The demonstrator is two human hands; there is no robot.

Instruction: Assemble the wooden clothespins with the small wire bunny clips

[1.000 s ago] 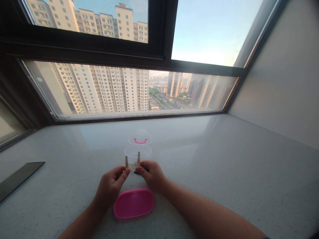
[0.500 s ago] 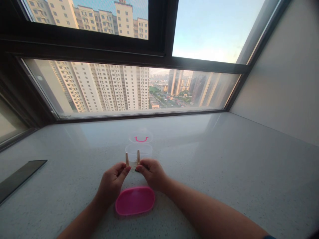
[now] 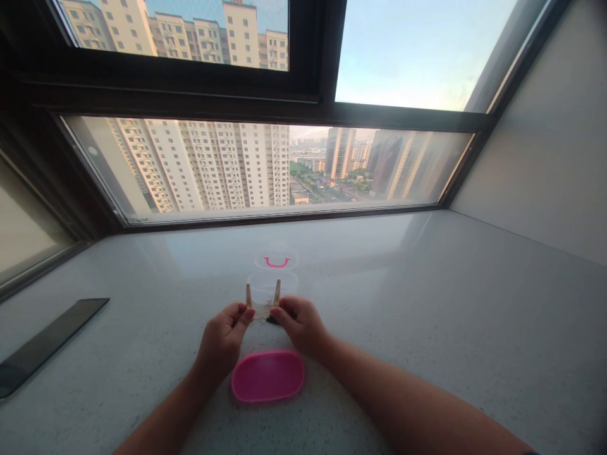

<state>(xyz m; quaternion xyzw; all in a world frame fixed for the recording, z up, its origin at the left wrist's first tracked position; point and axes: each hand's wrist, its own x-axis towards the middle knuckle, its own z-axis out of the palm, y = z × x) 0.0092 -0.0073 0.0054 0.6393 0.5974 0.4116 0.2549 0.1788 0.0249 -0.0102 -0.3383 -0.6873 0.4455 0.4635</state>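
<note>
My left hand (image 3: 225,333) is closed, thumb and fingers pinching the lower end of a slim tan clip (image 3: 248,293) that stands upright. In a like pinch, my right hand (image 3: 303,325) holds a second slim tan clip (image 3: 277,289), also upright and a short gap to the right. Between and behind the fingertips lie small pale bits (image 3: 260,312) and a small black piece (image 3: 272,320), too small to name. Just nearer to me than both hands sits a pink oval tray (image 3: 268,377), its inside showing bare. The fingers hide the clips' lower ends.
Beyond the hands stands a clear plastic container (image 3: 258,282), and behind it a clear lid with a pink handle (image 3: 277,264). A dark flat slab (image 3: 52,344) lies at left on the speckled white counter (image 3: 403,316). A dark-framed window (image 3: 265,221) and a wall (image 3: 545,158) border it.
The whole view has shifted slightly, so things appear a little farther right. Both hands keep their clips, which look slightly farther apart. More of the black piece shows by the right fingertips.
</note>
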